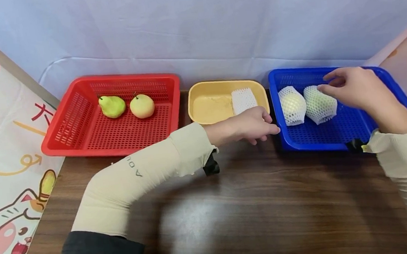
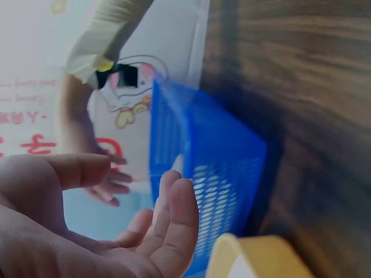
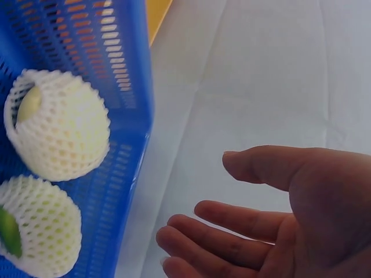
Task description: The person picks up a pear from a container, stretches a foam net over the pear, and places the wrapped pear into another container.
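My left hand [image 1: 254, 125] hovers before the yellow tub [image 1: 205, 102], its fingers relaxed near the blue basket's left edge and holding nothing. A white foam net sleeve [image 1: 244, 100] lies in the tub, partly behind that hand. Over the right part of the blue basket [image 1: 351, 129] is my right hand [image 1: 359, 87], thumb and fingers apart with nothing between them. Two pears in white foam nets rest side by side in the basket: a pale yellow one [image 3: 66, 127] and a green one [image 3: 43, 226]. The right hand is nearest the green one.
A red basket [image 1: 117, 145] stands at the left with a bare green pear [image 1: 112, 106] and a bare round yellow pear [image 1: 142, 106] inside. All the containers line the back of the brown wooden table [image 1: 255, 204], against a pale cloth [image 1: 179, 27]. Printed panels flank both sides.
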`<state>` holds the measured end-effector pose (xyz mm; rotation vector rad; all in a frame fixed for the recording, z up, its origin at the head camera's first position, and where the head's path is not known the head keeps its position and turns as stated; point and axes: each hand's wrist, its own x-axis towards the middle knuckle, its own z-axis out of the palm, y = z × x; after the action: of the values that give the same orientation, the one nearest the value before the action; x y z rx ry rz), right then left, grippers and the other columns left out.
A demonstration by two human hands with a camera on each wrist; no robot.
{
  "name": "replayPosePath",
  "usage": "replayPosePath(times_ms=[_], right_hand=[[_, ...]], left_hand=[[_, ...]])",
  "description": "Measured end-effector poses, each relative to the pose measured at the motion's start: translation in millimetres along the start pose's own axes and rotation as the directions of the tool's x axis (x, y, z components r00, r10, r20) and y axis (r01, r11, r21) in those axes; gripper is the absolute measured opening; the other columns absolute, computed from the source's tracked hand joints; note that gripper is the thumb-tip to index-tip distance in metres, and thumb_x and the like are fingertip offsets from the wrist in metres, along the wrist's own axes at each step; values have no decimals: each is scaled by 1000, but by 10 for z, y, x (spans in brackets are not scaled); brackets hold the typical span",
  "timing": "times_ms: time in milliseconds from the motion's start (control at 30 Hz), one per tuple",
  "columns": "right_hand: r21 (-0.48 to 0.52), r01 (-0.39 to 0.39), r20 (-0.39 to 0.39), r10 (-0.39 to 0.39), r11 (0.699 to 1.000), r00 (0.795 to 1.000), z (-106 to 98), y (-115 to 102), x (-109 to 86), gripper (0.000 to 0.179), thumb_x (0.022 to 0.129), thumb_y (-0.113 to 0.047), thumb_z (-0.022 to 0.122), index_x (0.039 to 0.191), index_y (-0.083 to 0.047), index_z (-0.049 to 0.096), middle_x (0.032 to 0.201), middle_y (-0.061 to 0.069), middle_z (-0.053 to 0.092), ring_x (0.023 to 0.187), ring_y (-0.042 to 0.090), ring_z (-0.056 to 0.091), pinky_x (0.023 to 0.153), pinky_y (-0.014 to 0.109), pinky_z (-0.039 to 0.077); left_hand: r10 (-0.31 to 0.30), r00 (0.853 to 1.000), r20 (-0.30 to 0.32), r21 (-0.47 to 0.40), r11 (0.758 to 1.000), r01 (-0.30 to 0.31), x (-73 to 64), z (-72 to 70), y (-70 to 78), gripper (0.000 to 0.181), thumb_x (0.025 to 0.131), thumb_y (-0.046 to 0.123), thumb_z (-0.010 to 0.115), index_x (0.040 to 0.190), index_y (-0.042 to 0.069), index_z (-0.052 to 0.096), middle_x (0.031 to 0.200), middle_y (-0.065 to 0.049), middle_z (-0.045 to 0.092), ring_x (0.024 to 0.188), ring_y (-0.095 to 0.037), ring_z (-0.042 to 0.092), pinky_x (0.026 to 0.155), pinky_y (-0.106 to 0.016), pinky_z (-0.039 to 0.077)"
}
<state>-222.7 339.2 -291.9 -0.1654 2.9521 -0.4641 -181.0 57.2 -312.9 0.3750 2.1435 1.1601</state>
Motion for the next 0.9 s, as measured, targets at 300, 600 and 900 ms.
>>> replayPosePath(times_ms=[300,600,900], right_hand=[[39,67,-87,-63,997,994,-12,-187,-161,55,100,-43,61,131,3,62,115,30,68,101,48,63,67,46,49],[79,139,-158,-125,987,979,34,-375,-313,44,99,-35,66,126,-1,67,111,25,71,98,42,65,61,24,42],[172,225,-235,-182,959,955,129,-634,-496,34,98,-27,69,124,-4,70,108,21,72,79,-21,48,65,4,38]], left_hand=[[140,987,79,-33,990,-138,-223,-450,81,22,101,18,63,117,4,59,109,-8,69,92,-18,69,70,-30,58],[232,973,7,-93,969,-231,-541,-1001,24,27,102,19,61,125,3,60,118,-10,66,103,-23,69,81,-36,59],[177,963,-202,-146,967,-208,-847,-1547,-260,32,103,16,61,130,2,57,122,-12,62,109,-25,66,90,-37,57]])
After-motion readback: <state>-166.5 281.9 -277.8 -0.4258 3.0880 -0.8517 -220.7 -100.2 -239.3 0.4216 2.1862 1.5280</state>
